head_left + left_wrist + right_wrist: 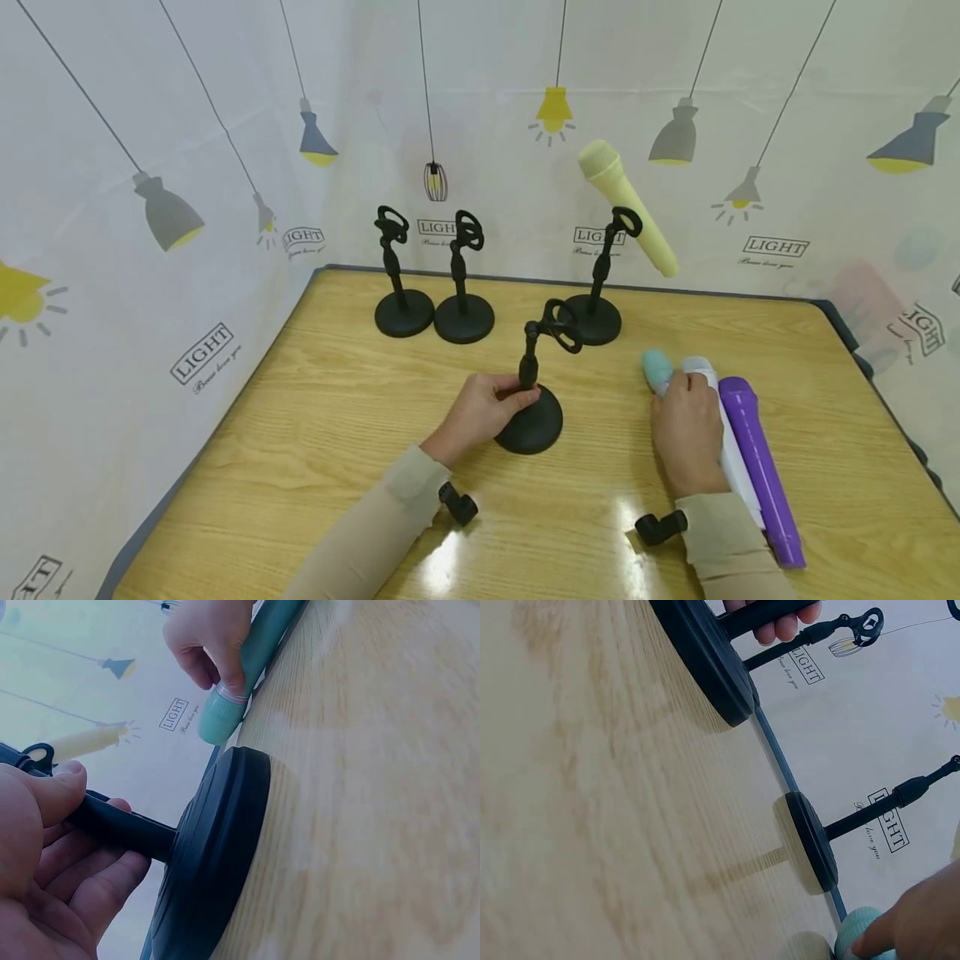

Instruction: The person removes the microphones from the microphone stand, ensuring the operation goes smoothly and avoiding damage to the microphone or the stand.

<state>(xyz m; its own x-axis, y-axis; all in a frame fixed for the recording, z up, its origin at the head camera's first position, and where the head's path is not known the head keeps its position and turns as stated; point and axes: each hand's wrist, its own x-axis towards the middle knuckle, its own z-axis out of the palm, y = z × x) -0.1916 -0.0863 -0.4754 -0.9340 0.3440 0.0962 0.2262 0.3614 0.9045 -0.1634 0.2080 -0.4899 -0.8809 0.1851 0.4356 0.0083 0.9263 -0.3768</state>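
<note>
Beige sleeves [375, 533] cross the bottom of the frame. Near the centre, the left hand [487, 408] grips a black stand [528, 371] low on its pole; right of centre, the right hand [688, 429] pinches a teal microphone [657, 369] near its head. Just beside it lie a white microphone [738, 467] and a purple microphone [763, 467]. Wood-grain table [322, 417], lamp-printed backdrop [495, 125]; three more stands [460, 271] toward the far edge, a yellow microphone [636, 204] tilted at the rightmost. The gripped stand has a round base and looped clip.

The white backdrop [495, 50] repeats boxed "LIGHT" labels [776, 247] above script [776, 264] ending "love you".
</note>
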